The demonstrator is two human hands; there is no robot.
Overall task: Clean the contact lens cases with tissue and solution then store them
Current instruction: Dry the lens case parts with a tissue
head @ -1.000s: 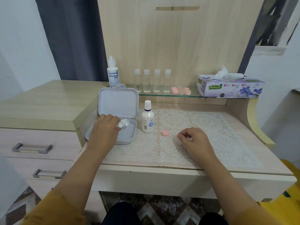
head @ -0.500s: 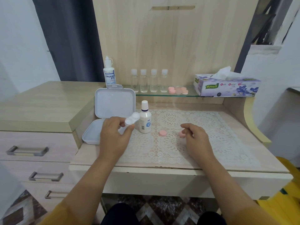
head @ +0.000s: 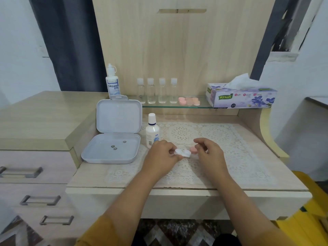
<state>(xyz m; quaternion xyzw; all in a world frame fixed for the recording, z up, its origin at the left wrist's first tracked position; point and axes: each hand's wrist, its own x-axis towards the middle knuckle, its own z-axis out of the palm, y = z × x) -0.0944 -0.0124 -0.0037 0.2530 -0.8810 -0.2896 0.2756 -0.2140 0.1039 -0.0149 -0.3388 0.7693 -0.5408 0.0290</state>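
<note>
Light, stiff, likely slippery case right of box: pinched by left hand; right hand pinching pink cap. Best gripped at rims.

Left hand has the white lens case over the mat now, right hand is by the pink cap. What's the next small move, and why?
Probably reach the right hand to the tissue box and pull the raised tissue. The left hand holds the white lens case, which looks uncapped, with a pink cap lying beside it, but no tissue is on the lace mat yet. The solution bottle stands capped within reach.
</note>
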